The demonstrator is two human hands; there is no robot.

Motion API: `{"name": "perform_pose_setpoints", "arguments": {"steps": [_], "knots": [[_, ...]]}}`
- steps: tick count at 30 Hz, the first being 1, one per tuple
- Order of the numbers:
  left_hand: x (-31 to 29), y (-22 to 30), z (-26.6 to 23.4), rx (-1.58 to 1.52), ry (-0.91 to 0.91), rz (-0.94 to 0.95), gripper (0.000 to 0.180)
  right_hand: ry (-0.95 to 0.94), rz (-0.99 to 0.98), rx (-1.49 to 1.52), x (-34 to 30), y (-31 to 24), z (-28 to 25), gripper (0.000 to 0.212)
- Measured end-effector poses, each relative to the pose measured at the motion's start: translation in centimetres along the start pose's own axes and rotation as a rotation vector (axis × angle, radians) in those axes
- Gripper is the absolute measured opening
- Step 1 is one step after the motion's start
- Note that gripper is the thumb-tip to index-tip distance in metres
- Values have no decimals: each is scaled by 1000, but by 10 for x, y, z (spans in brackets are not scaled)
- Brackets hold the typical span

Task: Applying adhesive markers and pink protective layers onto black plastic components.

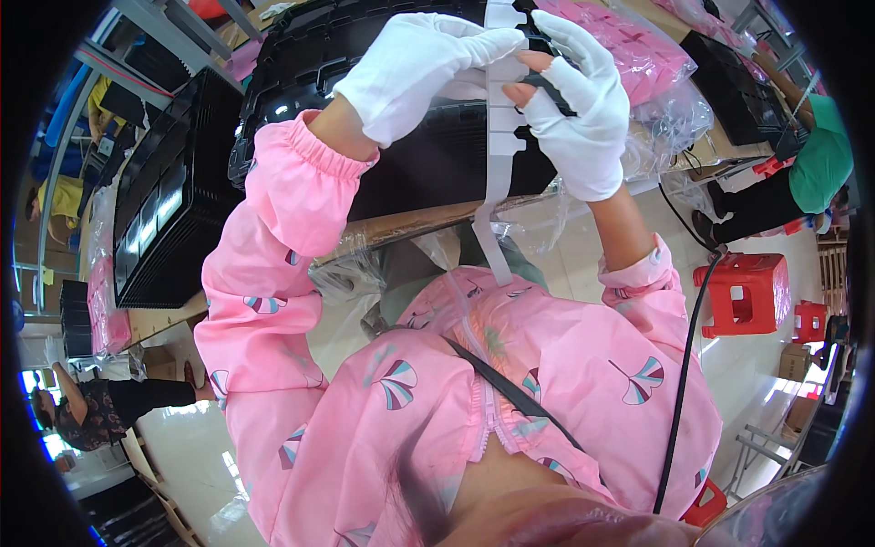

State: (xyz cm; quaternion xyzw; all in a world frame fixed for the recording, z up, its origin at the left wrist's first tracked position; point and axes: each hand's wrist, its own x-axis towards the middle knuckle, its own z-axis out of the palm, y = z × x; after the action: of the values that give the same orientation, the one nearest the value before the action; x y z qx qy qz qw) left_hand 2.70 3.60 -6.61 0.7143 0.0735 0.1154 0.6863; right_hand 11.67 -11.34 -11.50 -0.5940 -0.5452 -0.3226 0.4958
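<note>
A long pale grey strip with notched tabs [499,175] runs over a black plastic tray [415,164] and hangs past the table's near edge towards my lap. My left hand [410,71], in a white glove, pinches the strip near its top, thumb and fingers pressed together. My right hand [583,114] wears a white glove with two bare fingertips. Those fingertips are bent in at the strip's right edge, at a tabbed part just below my left fingers. Part of the right fingers' hold is hidden behind the strip.
A stack of black trays [169,205] stands at the left. Pink packaging and clear plastic [661,100] lie to the right, near another black tray [734,87]. Red stools [743,296] and a black cable [685,365] are at the right. Other people work on both sides.
</note>
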Motion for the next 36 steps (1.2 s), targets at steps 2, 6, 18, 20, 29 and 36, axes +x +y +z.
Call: {"name": "perform_pose_setpoints", "arguments": {"steps": [2, 6, 18, 20, 29, 36], "knots": [[0, -10, -5, 5, -68, 57, 33, 4, -46, -46, 4, 2, 2, 27], [0, -10, -5, 63, -51, 14, 36, -18, -121, -116, 11, 5, 3, 30], [4, -24, -12, 157, -87, 127, 28, -55, -233, -96, 11, 11, 6, 27], [1, -18, -8, -63, -68, -49, 27, -66, -254, -89, 12, 11, 5, 27], [-8, -8, -8, -89, 18, 29, 27, -226, -111, 24, 29, 1, -12, 15], [-7, 7, -20, -4, 92, -41, 27, -1002, 538, 381, 66, 86, -24, 12]]}}
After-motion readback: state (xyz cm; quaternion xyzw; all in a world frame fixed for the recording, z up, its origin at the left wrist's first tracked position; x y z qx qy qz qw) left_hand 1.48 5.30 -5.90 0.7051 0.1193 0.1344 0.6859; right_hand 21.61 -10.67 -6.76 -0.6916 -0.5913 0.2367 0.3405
